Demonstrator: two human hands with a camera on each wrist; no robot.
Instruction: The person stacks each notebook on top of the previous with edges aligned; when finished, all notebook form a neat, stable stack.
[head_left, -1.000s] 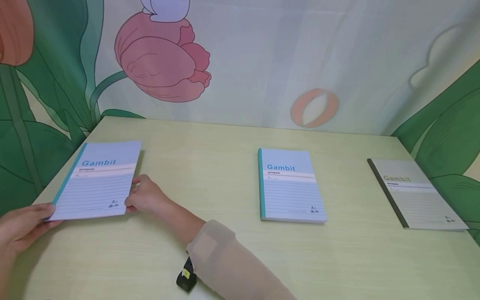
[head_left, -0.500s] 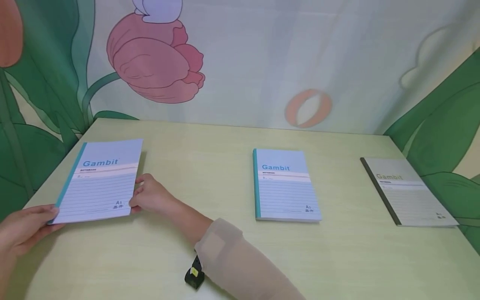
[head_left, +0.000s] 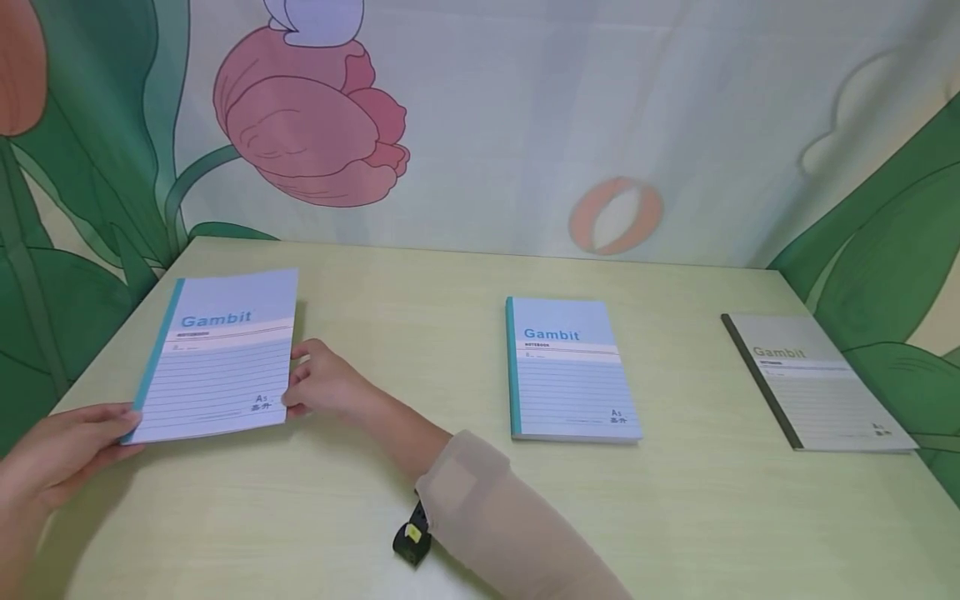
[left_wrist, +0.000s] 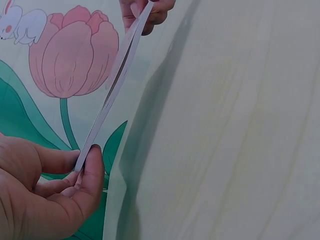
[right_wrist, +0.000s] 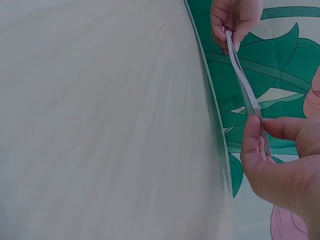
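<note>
Both hands hold a light blue Gambit notebook [head_left: 221, 358] with a teal spine above the left part of the table. My left hand [head_left: 78, 450] pinches its lower left corner by the spine, thumb on the cover and fingers beneath. On the opposite side, my right hand [head_left: 330, 379] grips the right edge near the lower corner. Seen edge-on in the left wrist view, the notebook [left_wrist: 115, 85] is a thin slab, slightly parted between its pages. The right wrist view shows its edge [right_wrist: 242, 75] running between the two hands.
A second light blue notebook [head_left: 573, 375] lies at the middle of the table [head_left: 420, 333]. Farther right lies a grey notebook [head_left: 817, 383] with a black spine. A flower-printed curtain [head_left: 480, 125] hangs behind the table. A black wrist device [head_left: 412, 537] hangs below the right sleeve [head_left: 517, 525].
Both hands have carried the held notebook a little to the right and slightly up off the table. The head view has shifted slightly; the other two notebooks stay where they lie.
</note>
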